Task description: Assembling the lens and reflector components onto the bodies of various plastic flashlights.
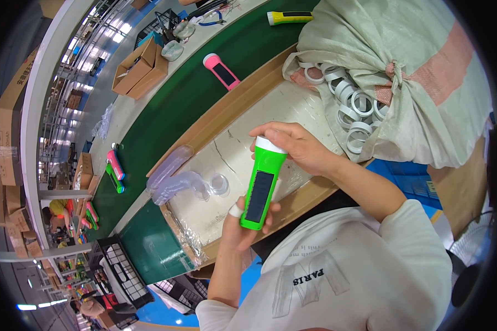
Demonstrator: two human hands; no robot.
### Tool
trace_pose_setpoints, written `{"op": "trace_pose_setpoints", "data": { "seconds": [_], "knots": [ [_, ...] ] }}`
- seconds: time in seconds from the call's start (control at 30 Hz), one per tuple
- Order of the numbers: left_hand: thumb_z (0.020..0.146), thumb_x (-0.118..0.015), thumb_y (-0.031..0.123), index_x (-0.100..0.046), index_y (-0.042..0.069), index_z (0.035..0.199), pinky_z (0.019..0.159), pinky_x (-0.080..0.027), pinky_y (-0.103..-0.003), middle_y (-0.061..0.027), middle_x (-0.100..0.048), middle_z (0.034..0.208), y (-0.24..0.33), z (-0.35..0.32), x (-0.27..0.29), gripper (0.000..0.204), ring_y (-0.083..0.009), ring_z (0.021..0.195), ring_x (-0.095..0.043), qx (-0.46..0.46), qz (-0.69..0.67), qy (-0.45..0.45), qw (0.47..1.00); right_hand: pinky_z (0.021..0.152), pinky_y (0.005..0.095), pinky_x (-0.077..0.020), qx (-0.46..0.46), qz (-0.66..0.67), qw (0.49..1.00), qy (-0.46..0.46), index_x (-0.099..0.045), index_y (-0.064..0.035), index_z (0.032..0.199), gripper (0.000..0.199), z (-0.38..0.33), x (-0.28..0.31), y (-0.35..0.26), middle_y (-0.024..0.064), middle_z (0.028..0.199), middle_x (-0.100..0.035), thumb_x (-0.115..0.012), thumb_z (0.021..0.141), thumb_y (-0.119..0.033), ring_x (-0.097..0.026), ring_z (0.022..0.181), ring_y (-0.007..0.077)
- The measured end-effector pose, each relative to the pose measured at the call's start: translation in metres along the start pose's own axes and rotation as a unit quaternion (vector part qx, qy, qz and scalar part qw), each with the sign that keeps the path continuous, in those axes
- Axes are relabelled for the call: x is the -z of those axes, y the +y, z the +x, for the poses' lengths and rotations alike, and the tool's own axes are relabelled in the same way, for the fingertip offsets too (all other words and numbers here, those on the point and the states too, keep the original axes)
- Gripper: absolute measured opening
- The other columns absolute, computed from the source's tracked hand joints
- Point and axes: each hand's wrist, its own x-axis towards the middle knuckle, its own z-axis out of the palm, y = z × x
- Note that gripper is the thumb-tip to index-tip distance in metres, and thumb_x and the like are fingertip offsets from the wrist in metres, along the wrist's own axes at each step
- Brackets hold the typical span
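A bright green flashlight with a dark solar panel along its body stands tilted in front of me, white head end up. My left hand grips its lower end, a white wrap around one digit. My right hand closes its fingers about the white ring at the head. Beneath lies a shallow cardboard tray with a pale, scuffed bottom. At its left end rest two stacks of clear plastic lenses and a loose clear lens. Several white rings spill from a woven sack at the right.
A green conveyor belt runs behind the tray, carrying a pink flashlight, a yellow one and others farther left. Beyond it stand an open cardboard box and pliers. Black crates sit lower left. People work along the line.
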Motion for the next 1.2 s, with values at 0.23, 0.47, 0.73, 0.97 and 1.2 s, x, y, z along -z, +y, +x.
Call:
{"op": "trace_pose_setpoints", "data": {
  "seconds": [0.23,0.47,0.73,0.97,1.2],
  "knots": [
    [0.087,-0.066,0.021,-0.043,0.004,0.131,0.064,-0.048,-0.030,-0.0109,-0.061,0.083,-0.016,0.001,-0.032,0.052,-0.0194,0.068,-0.060,-0.299,0.533,0.163,0.774,0.088,0.0333,-0.0492,0.015,0.116,0.992,0.055,-0.050,-0.0038,0.119,0.039,-0.002,-0.024,0.008,0.0117,0.108,-0.060,-0.054,0.095,-0.035,-0.061,0.100,0.0190],
    [0.090,-0.062,0.028,-0.038,0.005,0.129,0.056,-0.047,-0.027,-0.0118,-0.060,0.086,-0.037,-0.012,-0.039,0.051,-0.0158,0.064,-0.056,-0.073,0.008,-0.074,0.995,0.094,0.0423,-0.0487,-0.004,0.247,0.969,-0.008,-0.050,-0.0052,0.117,0.045,-0.020,-0.030,0.013,0.0153,0.114,-0.057,-0.066,0.086,-0.035,-0.056,0.113,0.0321],
    [0.076,-0.076,0.040,-0.046,0.003,0.120,0.048,-0.037,-0.027,-0.0080,-0.055,0.067,-0.050,-0.025,-0.046,0.065,-0.0159,0.057,-0.051,-0.001,-0.165,-0.226,0.960,0.085,0.0387,-0.0518,0.053,0.285,0.957,-0.016,-0.044,-0.0115,0.091,0.036,-0.026,-0.051,0.003,0.0142,0.099,-0.057,-0.072,0.076,-0.030,-0.061,0.101,0.0308],
    [0.074,-0.075,0.019,-0.052,0.001,0.105,0.064,-0.047,-0.030,-0.0062,-0.058,0.075,-0.028,-0.011,-0.035,0.042,-0.0164,0.067,-0.057,-0.204,0.451,0.071,0.866,0.082,0.0370,-0.0518,0.046,0.100,0.992,0.068,-0.044,-0.0104,0.093,0.035,-0.026,-0.043,0.005,0.0148,0.097,-0.058,-0.071,0.076,-0.023,-0.064,0.093,0.0272],
    [0.076,-0.075,0.016,-0.053,0.002,0.104,0.062,-0.045,-0.028,-0.0042,-0.058,0.077,-0.020,0.015,-0.029,0.038,-0.0128,0.065,-0.052,-0.133,0.385,0.103,0.908,0.082,0.0327,-0.0510,-0.021,0.165,0.982,0.095,-0.048,-0.0083,0.106,0.032,-0.006,-0.021,0.013,0.0105,0.100,-0.061,-0.066,0.084,-0.021,-0.063,0.092,0.0197]
  ]
}}
